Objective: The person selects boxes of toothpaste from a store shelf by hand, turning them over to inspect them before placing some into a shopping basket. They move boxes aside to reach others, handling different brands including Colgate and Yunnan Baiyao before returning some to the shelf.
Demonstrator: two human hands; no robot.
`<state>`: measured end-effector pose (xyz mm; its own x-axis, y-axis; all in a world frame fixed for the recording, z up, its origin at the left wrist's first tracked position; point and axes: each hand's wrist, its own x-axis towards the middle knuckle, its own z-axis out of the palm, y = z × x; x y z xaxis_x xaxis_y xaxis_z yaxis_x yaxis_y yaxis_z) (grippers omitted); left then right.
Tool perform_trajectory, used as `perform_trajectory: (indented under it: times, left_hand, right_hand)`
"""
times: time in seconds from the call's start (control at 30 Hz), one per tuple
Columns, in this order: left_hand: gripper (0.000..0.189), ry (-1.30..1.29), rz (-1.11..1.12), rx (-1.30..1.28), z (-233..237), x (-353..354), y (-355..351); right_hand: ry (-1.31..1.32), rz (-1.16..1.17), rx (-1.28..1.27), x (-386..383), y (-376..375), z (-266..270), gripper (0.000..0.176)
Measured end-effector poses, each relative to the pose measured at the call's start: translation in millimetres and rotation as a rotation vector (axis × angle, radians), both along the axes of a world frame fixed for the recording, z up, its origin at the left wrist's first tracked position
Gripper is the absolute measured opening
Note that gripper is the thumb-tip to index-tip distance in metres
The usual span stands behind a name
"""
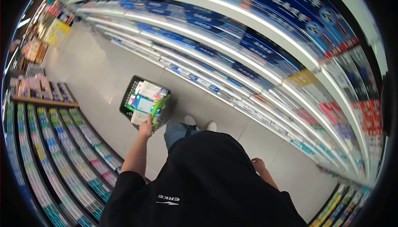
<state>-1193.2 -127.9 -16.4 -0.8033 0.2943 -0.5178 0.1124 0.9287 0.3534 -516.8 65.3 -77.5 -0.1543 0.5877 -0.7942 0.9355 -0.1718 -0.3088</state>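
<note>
My left hand (pixel 146 127) is closed around the green handle (pixel 159 107) of a black shopping basket (pixel 127 98), carried low at my left side. Inside the basket lie several packages, among them a white box (pixel 152 89) and a light blue and white pack (pixel 143 104). My right hand (pixel 258 164) hangs beside my body with its fingers curled in, and I see nothing in it. It is over the floor and apart from the shelves.
Long white shelves (pixel 182 32) stocked with blue boxes run along one side of the aisle. Slanted racks of small packs (pixel 62 152) stand on the left. The tiled floor (pixel 95 69) stretches between them toward a yellow display (pixel 57 32). Another rack (pixel 338 206) is at lower right.
</note>
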Motion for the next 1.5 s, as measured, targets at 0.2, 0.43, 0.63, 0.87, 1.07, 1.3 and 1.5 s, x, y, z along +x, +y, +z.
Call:
perform_trajectory:
  times: [0.2,0.43,0.63,0.87,1.07,1.3,1.5]
  left_hand:
    - [0.064,0.179,-0.087,0.103,15.6,33.8,-7.4]
    - [0.057,-0.015,-0.078,-0.07,15.8,10.6,6.1]
    - [0.053,0.024,-0.115,-0.087,20.7,6.8,3.8]
    - [0.047,0.241,-0.165,0.062,19.8,5.9,-5.4]
    - [0.045,0.238,-0.198,0.002,19.3,-10.0,-8.8]
    - [0.043,0.288,-0.196,0.079,8.8,-51.1,-23.4]
    - [0.042,0.353,-0.186,0.092,1.8,-115.2,-37.2]
  right_hand:
    - [-0.01,0.27,-0.04,-16.6,79.8,-22.3,0.033]
    - [0.162,0.853,0.361,-183.5,193.0,-34.1,0.032]
    - [0.511,0.899,0.354,-404.0,160.3,62.0,0.04]
    - [0.662,1.37,0.366,-580.9,79.4,149.3,0.086]
    - [0.387,1.724,0.337,-655.7,41.7,99.8,0.065]
    - [0.345,1.628,0.377,-694.0,22.2,98.3,0.054]
    - [0.341,1.627,0.347,-759.6,7.7,95.5,0.056]
